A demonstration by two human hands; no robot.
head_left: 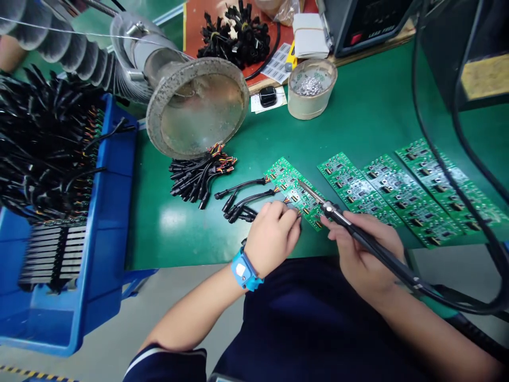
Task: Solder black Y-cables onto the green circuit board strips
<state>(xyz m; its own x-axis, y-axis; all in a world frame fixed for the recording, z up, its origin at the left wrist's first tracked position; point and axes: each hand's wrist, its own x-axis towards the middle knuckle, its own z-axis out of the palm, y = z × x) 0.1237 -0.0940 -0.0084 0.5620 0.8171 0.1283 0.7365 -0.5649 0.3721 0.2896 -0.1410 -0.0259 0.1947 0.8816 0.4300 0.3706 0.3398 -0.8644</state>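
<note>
My right hand (366,249) is closed around a soldering iron (338,215). The metal tip of the iron lies over a green circuit board (292,178). At the near left edge of that board, my left hand (274,233) is closed in a pinch on a short black cable, mostly hidden under the fingers. A black end (244,242) pokes out beside the wrist, which wears a blue wrist band (244,270). Several black cables (248,204) with coloured wire ends run from the left edge of the board.
More circuit boards (413,199) lie to the right. A pile of cables (202,172) sits left, below a fume hood (199,106). A blue bin (107,175) holds many cables. A tub of metal bits (312,87) stands behind. The iron's black cord loops at right.
</note>
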